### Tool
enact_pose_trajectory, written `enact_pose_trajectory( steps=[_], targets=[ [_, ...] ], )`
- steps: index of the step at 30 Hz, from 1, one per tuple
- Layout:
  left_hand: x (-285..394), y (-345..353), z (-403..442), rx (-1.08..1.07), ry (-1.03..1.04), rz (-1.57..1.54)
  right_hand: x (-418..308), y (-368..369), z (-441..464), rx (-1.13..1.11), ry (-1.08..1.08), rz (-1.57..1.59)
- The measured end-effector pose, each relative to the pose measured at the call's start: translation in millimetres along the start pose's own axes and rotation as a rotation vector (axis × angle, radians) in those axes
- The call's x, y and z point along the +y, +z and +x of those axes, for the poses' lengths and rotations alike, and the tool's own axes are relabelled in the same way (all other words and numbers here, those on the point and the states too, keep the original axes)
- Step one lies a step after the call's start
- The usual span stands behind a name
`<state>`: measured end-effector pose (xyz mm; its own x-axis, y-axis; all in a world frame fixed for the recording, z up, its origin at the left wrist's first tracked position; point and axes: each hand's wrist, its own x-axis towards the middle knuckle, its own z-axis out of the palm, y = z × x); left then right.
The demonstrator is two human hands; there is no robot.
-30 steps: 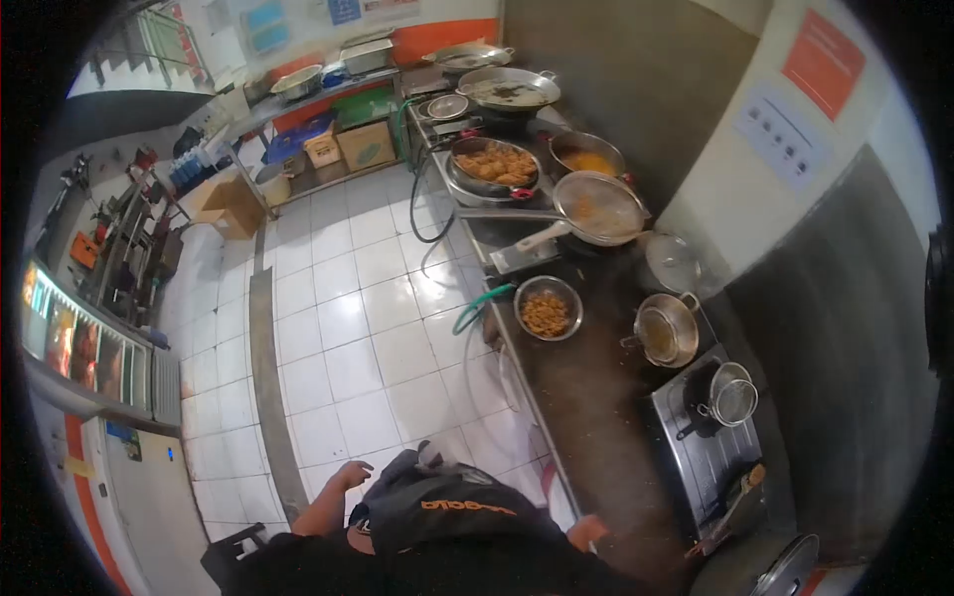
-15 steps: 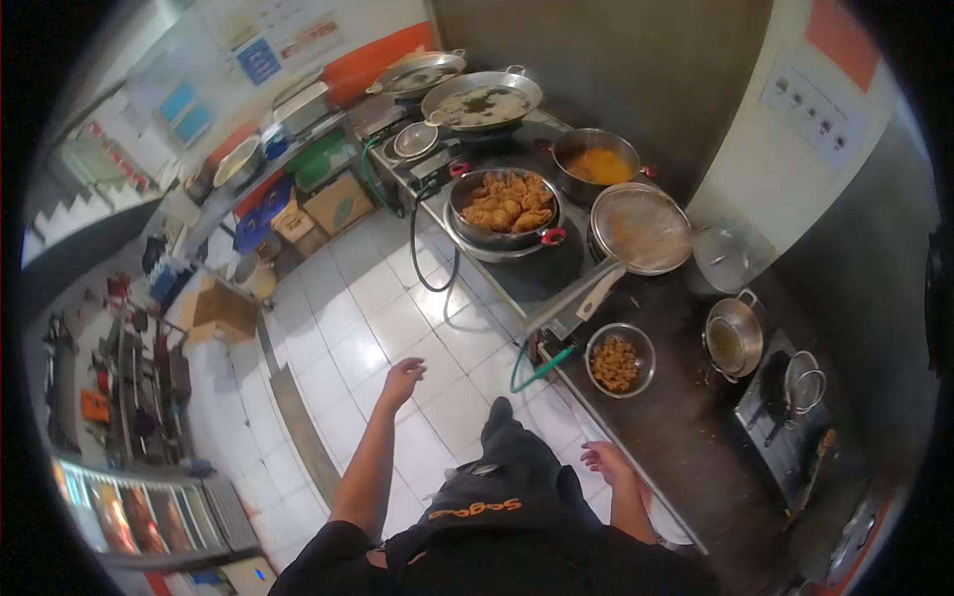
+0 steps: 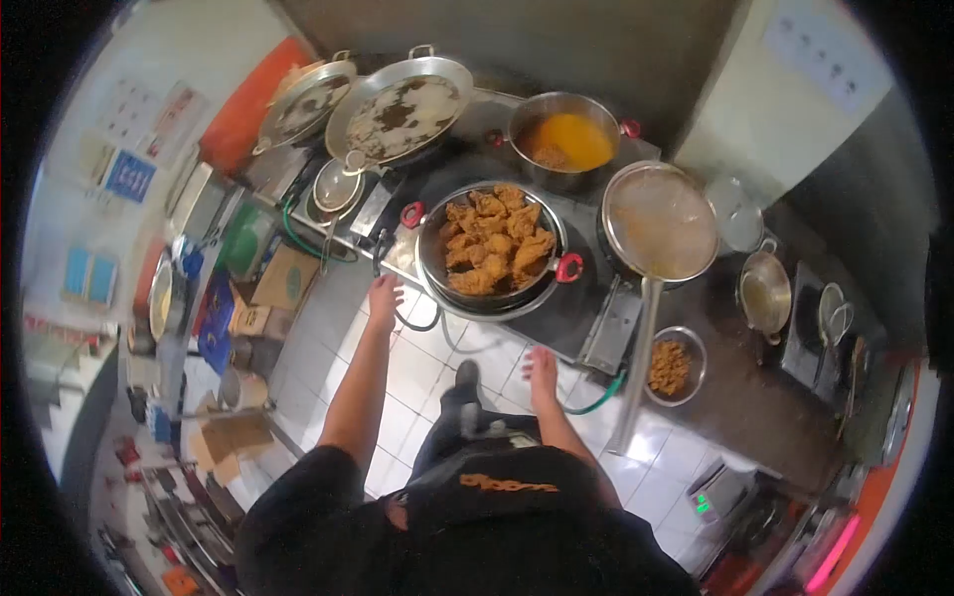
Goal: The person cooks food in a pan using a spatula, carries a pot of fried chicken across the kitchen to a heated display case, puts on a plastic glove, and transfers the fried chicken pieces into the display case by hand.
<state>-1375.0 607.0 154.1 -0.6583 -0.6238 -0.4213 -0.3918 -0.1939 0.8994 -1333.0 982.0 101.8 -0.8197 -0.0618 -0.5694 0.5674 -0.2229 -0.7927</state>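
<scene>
Golden-brown fried pieces (image 3: 494, 241) fill a round steel pot with red handles (image 3: 534, 284) near the front edge of the dark worktop (image 3: 740, 417). The left hand (image 3: 384, 300) hovers in front of the pot's left side, fingers loosely spread and empty; the right hand (image 3: 540, 375), also empty with fingers apart, hovers before its right side. To the right, a round long-handled mesh strainer (image 3: 660, 223) lies beyond a small steel bowl (image 3: 700, 375) of brown morsels (image 3: 669, 368). Behind stands a deep steel pot (image 3: 550, 179) with orange contents (image 3: 579, 142).
</scene>
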Motion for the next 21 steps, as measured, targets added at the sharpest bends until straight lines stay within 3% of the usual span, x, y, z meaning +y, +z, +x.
enact_pose_trajectory(
  steps=[3, 5, 7, 9, 12, 14, 15, 17, 19, 21],
  targets=[
    [19, 22, 101, 0.002, -0.136, -0.062, 18, 40, 88, 0.298, -0.185, 0.175],
    [25, 43, 155, -0.033, -0.293, -0.165, -52, 56, 94, 0.397, -0.058, 0.181],
    [15, 52, 204, -0.184, -0.4, -0.309, -68, 53, 130, 0.396, 0.015, 0.266],
    [21, 71, 203, -0.32, -0.394, -0.445, -93, 70, 142, 0.315, -0.077, 0.622],
    [30, 82, 195, -0.47, -0.359, -0.657, -75, 53, 185, 0.323, 0.062, 0.803],
    [18, 77, 201, -0.454, -0.274, -0.752, -72, 68, 192, 0.635, -0.046, 0.662],
    [63, 78, 159, -0.369, -0.313, -0.648, -91, 88, 176, 0.701, -0.058, 0.683],
    [46, 63, 177, -0.425, -0.396, -0.664, -87, 105, 160, 0.729, -0.168, 0.755],
    [37, 56, 183, -0.471, -0.384, -0.694, -66, 112, 150, 0.942, -0.115, 0.56],
    [45, 48, 166, -0.456, -0.507, -0.626, -49, 119, 130, 1.104, -0.079, 0.511]
  ],
)
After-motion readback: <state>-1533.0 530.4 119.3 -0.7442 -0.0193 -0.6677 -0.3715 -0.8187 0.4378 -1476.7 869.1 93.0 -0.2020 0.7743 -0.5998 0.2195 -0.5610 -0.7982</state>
